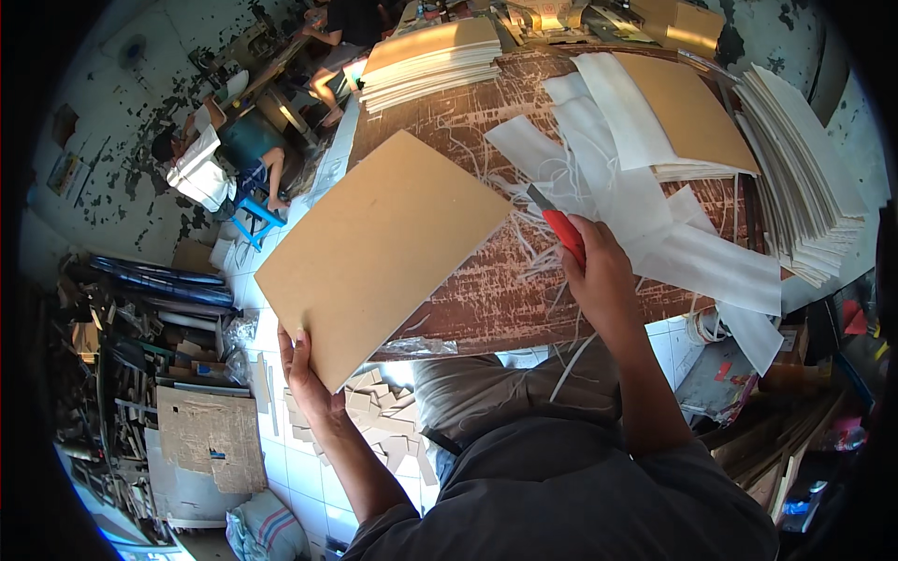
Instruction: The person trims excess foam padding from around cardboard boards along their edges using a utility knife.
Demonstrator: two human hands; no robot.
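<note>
The brown board (379,252) is a flat rectangular sheet, held up off the worktop (486,290) at its near-left side, with most of its area over the worktop edge and its near corner hanging out past it. Its long axis runs from that near corner, bottom-left by the person's body, up to the far corner at top-right; the far short edge points toward the stack of boards (430,61) at the back. It sits tilted, not flat, w/ only the low corner supported.

Left hand (307,379) grips that bottom corner, thumb on top, fingers closed under the sheet. Right hand (599,271) is wrapped tight around a red utility knife (561,229), blade end aimed up-left toward the board's right edge (blade tip small, can't tell how far it is extended).

Risks, as a judgement: a one-corner pinch on a wide sheet gives poor control, so the board could sag, swing or slip onto the floor tiles (290,458). The exposed blade sits close to the board edge and not far from the holding arm; a slip could nick the sheet or a finger. Loose white strips (552,178) and white sheets (655,224) litter the worktop nearby and could snag the knife or get dragged off. Another person (224,150) sits well apart, far left.
</note>
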